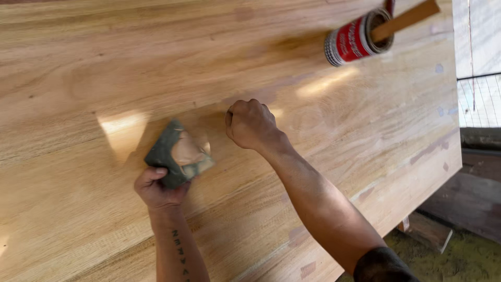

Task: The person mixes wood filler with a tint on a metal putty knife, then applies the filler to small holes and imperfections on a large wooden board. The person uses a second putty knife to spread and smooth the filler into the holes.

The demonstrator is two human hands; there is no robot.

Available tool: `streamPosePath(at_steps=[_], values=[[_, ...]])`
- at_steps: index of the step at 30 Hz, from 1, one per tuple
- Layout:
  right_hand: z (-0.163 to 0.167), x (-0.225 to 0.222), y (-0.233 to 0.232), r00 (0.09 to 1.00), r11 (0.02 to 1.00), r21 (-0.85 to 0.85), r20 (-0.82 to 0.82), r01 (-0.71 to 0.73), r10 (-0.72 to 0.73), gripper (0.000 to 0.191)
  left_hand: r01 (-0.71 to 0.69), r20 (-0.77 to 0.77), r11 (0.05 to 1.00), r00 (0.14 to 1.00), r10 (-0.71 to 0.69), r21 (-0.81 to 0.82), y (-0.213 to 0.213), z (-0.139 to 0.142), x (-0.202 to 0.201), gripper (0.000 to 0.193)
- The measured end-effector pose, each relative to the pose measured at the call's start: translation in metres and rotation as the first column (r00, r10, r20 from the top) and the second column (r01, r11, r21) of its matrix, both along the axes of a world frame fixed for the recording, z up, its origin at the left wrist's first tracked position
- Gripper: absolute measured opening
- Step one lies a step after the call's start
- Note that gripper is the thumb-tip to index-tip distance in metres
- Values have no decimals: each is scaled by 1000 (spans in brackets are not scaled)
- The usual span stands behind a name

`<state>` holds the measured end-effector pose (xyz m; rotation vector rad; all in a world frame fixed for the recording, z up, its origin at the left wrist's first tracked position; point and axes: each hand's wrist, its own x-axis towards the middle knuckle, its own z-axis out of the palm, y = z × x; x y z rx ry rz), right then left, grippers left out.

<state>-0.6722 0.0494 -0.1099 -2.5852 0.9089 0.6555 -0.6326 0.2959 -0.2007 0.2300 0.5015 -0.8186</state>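
Gripping a worn grey-green sanding pad by its near corner, the left hand presses it flat on the pale wooden bench, judged so its face bears along the grain. The right hand is clenched empty, knuckles resting on the wood beside the pad, apparently as a brace. A red-labelled can with a wooden stirring stick stands well apart at the far edge.
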Motion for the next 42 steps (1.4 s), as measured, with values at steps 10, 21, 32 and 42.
streamPosePath(at_steps=[10,21,32,42], values=[[118,-254,-185,116,176,908,142,381,-983,61,20,195,999,981,-25,29,5,-4,-2,60],[-21,-189,-369,425,34,996,-4,80,-905,70,-274,467,954,863,190,119,-16,7,-124,63],[61,-174,-342,655,545,839,411,1,-634,42,-88,378,990,925,41,107,-168,23,-165,65],[-12,-167,-293,601,720,-645,476,-258,642,20,-193,80,980,977,196,-44,-293,-18,-202,56]])
